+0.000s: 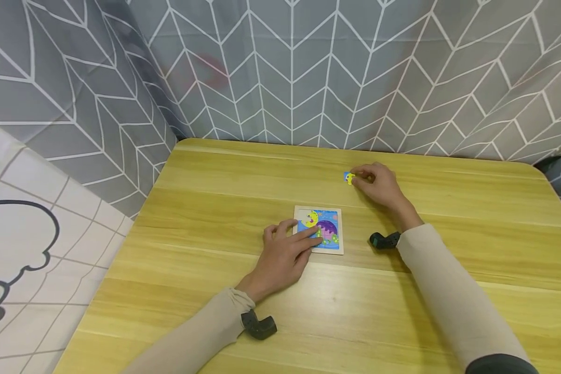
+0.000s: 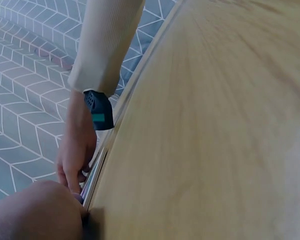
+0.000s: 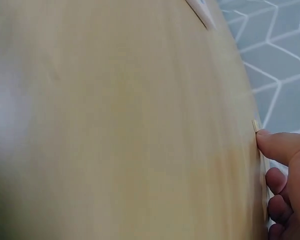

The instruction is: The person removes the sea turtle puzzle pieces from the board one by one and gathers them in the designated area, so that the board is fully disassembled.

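A small jigsaw puzzle [image 1: 327,214] in a pale wooden frame lies on the table, printed with a yellow figure, a purple dome shape and blue water. Its upper left corner shows bare board. My left hand [image 1: 282,259] rests across the frame's lower left, fingers stretched over the picture. Farther back, my right hand [image 1: 378,184] pinches a blue and yellow puzzle piece [image 1: 349,177] between thumb and fingers. In the right wrist view the thumb presses the thin edge of that piece [image 3: 255,125] close to the tabletop.
The wooden table [image 1: 205,208] has a rounded back edge, just behind the right hand. A grey curtain [image 1: 280,67] with white zigzag lines hangs behind it. White tiled cloth [image 1: 42,249] lies at the left. Black wrist devices [image 1: 259,325] are strapped to both arms.
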Demonstrator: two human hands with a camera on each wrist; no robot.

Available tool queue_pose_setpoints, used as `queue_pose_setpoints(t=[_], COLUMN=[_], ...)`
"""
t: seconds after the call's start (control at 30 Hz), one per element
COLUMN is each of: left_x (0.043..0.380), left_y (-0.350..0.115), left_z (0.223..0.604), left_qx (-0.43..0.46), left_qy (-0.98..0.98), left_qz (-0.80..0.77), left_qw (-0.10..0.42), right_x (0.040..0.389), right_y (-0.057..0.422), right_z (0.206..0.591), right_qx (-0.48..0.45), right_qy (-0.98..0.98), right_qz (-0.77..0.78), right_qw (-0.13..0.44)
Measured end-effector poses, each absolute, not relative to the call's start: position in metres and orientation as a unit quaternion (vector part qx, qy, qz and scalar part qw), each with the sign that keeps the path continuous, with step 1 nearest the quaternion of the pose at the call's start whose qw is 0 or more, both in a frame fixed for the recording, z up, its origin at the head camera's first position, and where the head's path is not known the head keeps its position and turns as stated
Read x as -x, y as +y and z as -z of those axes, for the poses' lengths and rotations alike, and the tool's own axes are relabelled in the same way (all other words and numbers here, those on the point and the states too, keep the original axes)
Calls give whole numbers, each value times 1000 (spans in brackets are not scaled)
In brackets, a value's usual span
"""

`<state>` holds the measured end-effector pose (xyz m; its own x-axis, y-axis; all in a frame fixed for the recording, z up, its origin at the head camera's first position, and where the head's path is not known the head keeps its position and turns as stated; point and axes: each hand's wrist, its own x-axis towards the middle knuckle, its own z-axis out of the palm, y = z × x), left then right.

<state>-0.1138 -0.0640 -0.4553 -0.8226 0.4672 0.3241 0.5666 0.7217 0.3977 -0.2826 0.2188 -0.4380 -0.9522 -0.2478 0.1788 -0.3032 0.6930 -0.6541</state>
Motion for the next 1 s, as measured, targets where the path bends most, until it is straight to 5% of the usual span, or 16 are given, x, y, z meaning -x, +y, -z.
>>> queue_pose_setpoints(t=[1.0], left_x=[114], left_y=[-65], left_z=[455], left_qx=[292], left_qy=[-918], left_qz=[250], left_qw=[96], right_x=[260], right_y=[235], right_z=[446], right_qx=[-83], right_qy=[-858], right_qz=[-491], right_qw=[127])
